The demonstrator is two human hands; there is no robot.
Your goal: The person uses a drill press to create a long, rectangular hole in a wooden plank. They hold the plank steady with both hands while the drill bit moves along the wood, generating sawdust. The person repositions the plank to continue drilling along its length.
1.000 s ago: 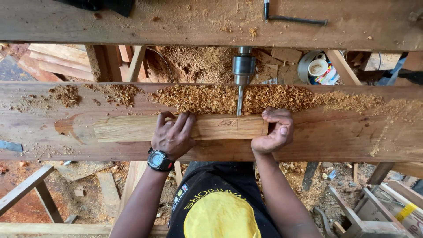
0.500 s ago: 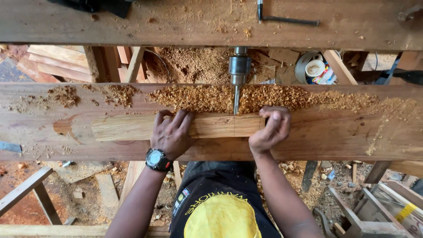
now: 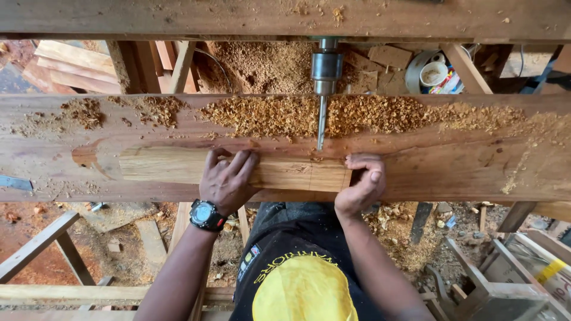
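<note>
Hands press a pale wooden block (image 3: pixel 178 165) flat onto the broad reddish plank (image 3: pixel 464 166): the left hand (image 3: pixel 227 181), wearing a black wristwatch (image 3: pixel 206 215), lies spread, fingers wide, on the block's top at about 9 o'clock from the drill bit (image 3: pixel 321 123), while the right hand (image 3: pixel 360 184) curls around the block's right end at about 5 o'clock from the bit. Above the block, the bit's tip stands at its far edge, hanging from a steel chuck (image 3: pixel 326 66), with wood shavings (image 3: pixel 392 113) heaped on either side.

Wood block on the counter, under the drill bit

The wood block (image 3: pixel 178 165) lies along the counter's (image 3: pixel 464 169) near edge; shavings (image 3: pixel 380 114) lie behind it, drill bit (image 3: pixel 322 123) above.
</note>
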